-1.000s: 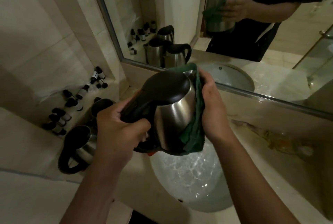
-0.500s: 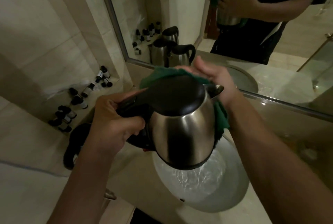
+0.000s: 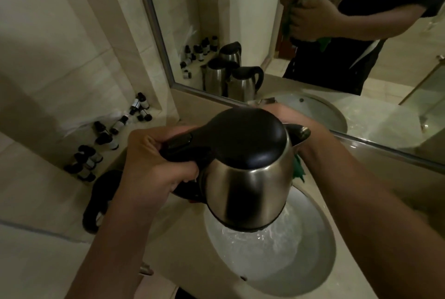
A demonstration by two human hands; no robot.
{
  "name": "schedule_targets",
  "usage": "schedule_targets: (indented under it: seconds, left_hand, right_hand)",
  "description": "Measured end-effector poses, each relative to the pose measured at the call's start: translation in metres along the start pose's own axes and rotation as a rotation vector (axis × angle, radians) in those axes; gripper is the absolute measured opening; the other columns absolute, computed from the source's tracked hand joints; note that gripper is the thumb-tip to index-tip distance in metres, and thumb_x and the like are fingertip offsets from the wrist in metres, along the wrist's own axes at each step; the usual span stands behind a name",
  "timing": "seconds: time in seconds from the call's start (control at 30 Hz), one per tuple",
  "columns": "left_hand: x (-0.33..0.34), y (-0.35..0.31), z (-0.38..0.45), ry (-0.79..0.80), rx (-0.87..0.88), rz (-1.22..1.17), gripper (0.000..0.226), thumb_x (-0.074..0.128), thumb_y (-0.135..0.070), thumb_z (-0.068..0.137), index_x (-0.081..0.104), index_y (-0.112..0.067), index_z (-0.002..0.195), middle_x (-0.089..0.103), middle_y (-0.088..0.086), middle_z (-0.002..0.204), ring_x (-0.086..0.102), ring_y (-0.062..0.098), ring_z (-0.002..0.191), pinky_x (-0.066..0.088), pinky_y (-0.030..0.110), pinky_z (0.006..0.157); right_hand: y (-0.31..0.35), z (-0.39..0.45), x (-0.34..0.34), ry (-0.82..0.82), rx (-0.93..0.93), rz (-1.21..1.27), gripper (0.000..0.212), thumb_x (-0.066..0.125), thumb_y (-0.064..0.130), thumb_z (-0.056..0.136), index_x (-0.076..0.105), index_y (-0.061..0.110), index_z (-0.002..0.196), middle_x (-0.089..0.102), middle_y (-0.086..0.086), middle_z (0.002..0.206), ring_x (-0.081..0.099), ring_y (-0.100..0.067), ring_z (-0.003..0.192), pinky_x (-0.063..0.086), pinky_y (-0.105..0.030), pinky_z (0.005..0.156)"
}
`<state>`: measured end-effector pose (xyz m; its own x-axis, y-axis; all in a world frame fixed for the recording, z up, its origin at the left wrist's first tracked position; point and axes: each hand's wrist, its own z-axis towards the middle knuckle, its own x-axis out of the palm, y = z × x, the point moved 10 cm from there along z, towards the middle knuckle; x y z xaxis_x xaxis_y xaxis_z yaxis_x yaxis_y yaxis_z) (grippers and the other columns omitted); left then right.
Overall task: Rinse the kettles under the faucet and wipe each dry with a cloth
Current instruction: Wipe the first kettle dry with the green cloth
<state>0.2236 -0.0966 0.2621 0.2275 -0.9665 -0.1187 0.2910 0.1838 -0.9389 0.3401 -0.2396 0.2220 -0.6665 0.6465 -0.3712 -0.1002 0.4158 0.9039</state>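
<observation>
The left hand [image 3: 154, 166] grips the black handle of a steel kettle [image 3: 250, 176], holding it tilted above the sink [image 3: 320, 262]. The right hand [image 3: 289, 115] reaches behind the kettle with a green cloth [image 3: 298, 168] — how its fingers lie I cannot tell. Small bottles [image 3: 113, 130] stand on the counter at left.

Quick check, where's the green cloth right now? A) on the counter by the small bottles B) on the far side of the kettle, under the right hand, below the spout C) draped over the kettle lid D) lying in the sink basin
B: only a green cloth edge shows past the kettle body below the spout, where the right hand reaches round the far side; the left hand grips the handle.
</observation>
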Motion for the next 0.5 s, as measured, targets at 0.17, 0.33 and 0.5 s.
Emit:
schedule_targets:
  seconds: [0.17,0.33,0.5]
  left_hand:
    - [-0.008,0.010,0.001,-0.122,-0.048,0.002,0.073,0.052,0.038,0.054,0.074,-0.006,0.108,0.056,-0.013,0.044,0.042,-0.001,0.033,0.033,0.013,0.042]
    - [-0.005,0.013,0.001,-0.124,-0.073,0.023,0.069,0.058,0.030,0.052,0.082,-0.025,0.085,0.055,-0.006,0.044,0.039,0.002,0.032,0.030,0.014,0.041]
    - [-0.014,0.022,-0.004,-0.197,-0.105,-0.034,0.040,0.055,0.016,0.048,0.075,-0.005,0.076,0.044,-0.002,0.036,0.028,0.010,0.028,0.029,0.016,0.041]
  right_hand:
    - [0.015,0.004,-0.008,-0.008,-0.092,0.414,0.030,0.051,0.017,0.101,0.072,0.021,0.080,0.074,0.012,0.068,0.069,0.001,0.065,0.052,-0.010,0.060]
    - [0.006,-0.005,-0.007,0.001,-0.055,-0.166,0.027,0.051,0.017,0.105,0.058,0.030,0.082,0.061,0.011,0.080,0.060,-0.001,0.071,0.043,-0.006,0.063]
    - [0.007,-0.012,-0.019,-0.041,-0.101,0.490,0.043,0.042,0.015,0.108,0.080,0.025,0.090,0.078,0.014,0.082,0.073,0.000,0.077,0.056,-0.017,0.073]
